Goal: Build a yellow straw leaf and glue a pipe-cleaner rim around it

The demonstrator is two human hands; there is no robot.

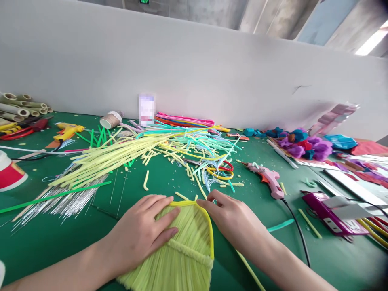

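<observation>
A fan-shaped yellow-green piece of close-laid fuzzy strands (pixel 182 262) lies before me, crossed by a fuzzy band and edged at top and right with a bright yellow pipe cleaner (pixel 211 238). Across its upper left rests my left hand (pixel 148 226), fingers spread flat, one fingertip at the yellow edging. My right hand (pixel 226 210) pinches at the top of the edging, its fingers bent; the exact grip is partly hidden. Beyond both hands is a heap of pale yellow pipe cleaners (pixel 121 155). Scissors with red and yellow handles (pixel 222 173) lie partly among scraps.
A pink glue gun (pixel 269 180) and its cord lie at right, near a purple power strip (pixel 333 214). At left are thin metal wires (pixel 66 198), a yellow glue gun (pixel 67 131), a red-and-white cup (pixel 10 173) and bamboo tubes (pixel 22 107). A white partition (pixel 194 72) stands behind.
</observation>
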